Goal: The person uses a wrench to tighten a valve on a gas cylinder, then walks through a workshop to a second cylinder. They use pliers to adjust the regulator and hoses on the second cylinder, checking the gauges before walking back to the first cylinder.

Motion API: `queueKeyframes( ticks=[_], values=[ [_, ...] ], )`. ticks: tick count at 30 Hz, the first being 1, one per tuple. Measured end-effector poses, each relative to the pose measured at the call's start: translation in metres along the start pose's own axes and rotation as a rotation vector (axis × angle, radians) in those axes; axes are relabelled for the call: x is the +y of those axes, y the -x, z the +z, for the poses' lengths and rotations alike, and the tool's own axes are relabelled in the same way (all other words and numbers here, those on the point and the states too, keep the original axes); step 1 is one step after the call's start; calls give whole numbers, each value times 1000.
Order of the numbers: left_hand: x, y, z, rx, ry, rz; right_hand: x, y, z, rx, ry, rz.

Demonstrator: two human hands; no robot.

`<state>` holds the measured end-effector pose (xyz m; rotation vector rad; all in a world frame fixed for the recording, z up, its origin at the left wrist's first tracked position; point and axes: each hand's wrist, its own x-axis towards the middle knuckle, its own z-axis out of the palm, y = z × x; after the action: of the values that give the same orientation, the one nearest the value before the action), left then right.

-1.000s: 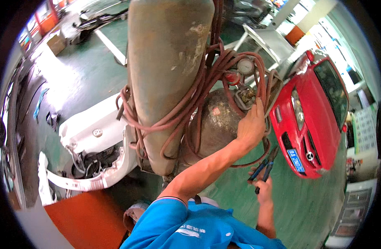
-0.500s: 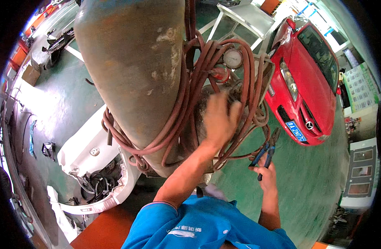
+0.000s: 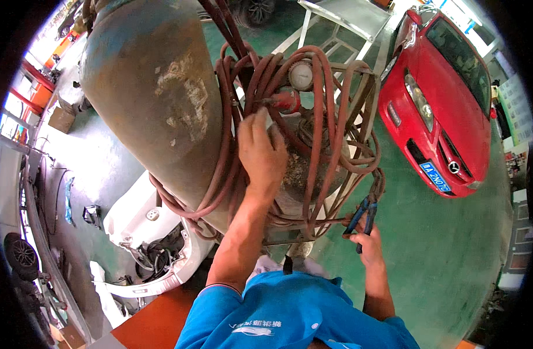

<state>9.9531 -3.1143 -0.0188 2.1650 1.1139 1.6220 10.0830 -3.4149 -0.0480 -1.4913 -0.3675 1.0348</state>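
My right hand [image 3: 371, 245] grips a pair of pliers [image 3: 367, 214] with blue and black handles, jaws pointing up and away. My left hand [image 3: 260, 154] is raised in front of the gas cylinders with its fingers apart, holding nothing that shows. Just beyond its fingertips is a red fitting [image 3: 287, 101] below a round gauge [image 3: 301, 75]. Loops of reddish hose [image 3: 320, 125] hang over the rack and wrap round a tall, scuffed grey cylinder [image 3: 147, 96]. A smaller, rusty cylinder [image 3: 295, 180] stands behind the hoses, partly hidden by them.
A red car [image 3: 446, 99] is parked at the right. White bumper parts [image 3: 141, 218] lie on the left by the cylinder. A white metal stand [image 3: 348, 20] is at the back. The metal cart frame [image 3: 365, 107] juts out beside the hoses.
My left hand has moved left and slightly up, toward the red fitting. The view has shifted, so the large cylinder sits further left. The pliers stay in my right hand.
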Motion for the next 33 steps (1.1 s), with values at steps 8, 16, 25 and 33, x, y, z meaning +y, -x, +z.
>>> queueKeyframes(
  ticks=[8,16,25,33],
  values=[
    [-8,-139,35,-523,-335,-108,23,-9,-16,-59,-82,-4],
    [-14,-152,49,-471,-448,29,29,-5,-18,11,-229,-24],
    [-44,-177,45,-264,-703,479,45,6,-41,80,-199,19],
    [-18,-120,42,-349,-209,398,24,-1,-33,124,-169,52]
  ],
)
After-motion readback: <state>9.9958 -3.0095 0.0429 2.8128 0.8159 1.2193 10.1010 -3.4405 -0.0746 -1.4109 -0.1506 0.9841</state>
